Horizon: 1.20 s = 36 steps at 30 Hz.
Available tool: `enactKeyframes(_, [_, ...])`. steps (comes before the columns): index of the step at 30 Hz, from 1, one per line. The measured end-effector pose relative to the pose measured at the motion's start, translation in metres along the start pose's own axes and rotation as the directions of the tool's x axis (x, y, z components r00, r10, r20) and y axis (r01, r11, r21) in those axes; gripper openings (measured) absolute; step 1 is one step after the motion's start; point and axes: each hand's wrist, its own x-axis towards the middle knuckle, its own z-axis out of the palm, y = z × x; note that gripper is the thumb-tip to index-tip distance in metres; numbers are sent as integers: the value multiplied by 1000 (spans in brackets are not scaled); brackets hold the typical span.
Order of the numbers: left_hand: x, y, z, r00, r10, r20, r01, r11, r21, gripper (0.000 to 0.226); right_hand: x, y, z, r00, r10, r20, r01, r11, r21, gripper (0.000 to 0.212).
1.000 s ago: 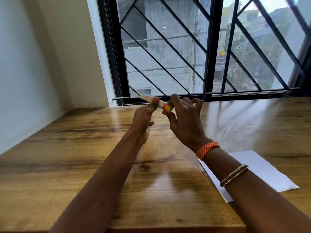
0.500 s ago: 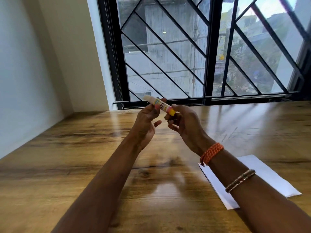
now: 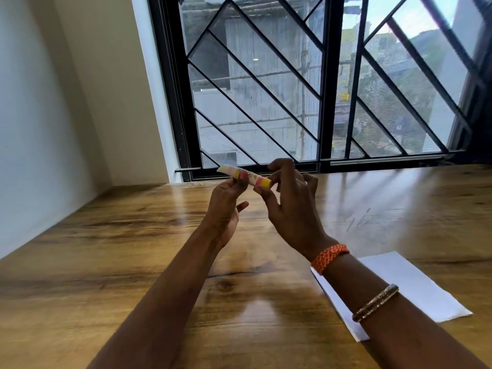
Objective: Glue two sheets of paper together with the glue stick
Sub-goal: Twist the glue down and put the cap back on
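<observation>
I see bare counter [image 3: 133,262] across the frame's left and centre; only paper [image 3: 415,283] lies lower right, window grille [image 3: 266,89] blocking beyond.

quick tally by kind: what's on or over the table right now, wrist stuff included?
glue stick: 1, held over the table by left hand and right hand
white paper: 1 visible patch, sheet count unclear
orange braided band: 1
metal bangle: 1
Total: 4
</observation>
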Motion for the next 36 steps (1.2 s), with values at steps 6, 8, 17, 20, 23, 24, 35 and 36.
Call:
enactKeyframes(6, [1,-1,-7,999,-8,37,7,1000,31,19,3,-6,-13,834,376,404,-552,572,607,12])
enactKeyframes(8, [1,1,-6,1000,8,30,-9,999,32,18,3,-10,-14,844,379,380,-536,562,630,11])
enactKeyframes(17, [-5,3,2,999,-35,-42,38,996,75,22,-2,4,-11,980,-198,28,200,975,-100,20])
enactKeyframes(20, [0,0,1,997,-64,-35,65,997,48,16,-2,2,-10,998,-12,55,6,993,117,23])
enactKeyframes(23, [1,0,-1,997,-69,33,68,997,30,16,-1,-1,-11,916,311,252,-396,795,460,23])
enactKeyframes(24, [2,-1,-2,997,-66,46,65,997,34,16,0,-2,-12,878,363,313,-478,711,516,20])
enactKeyframes(35, [2,0,-2,990,-125,-70,134,981,142,34,1,6,-15,897,-418,146,440,804,-399,35])
enactKeyframes(36, [2,-1,-3,989,-131,-75,140,980,140,37,2,6,-15,892,-429,142,447,791,-418,35])
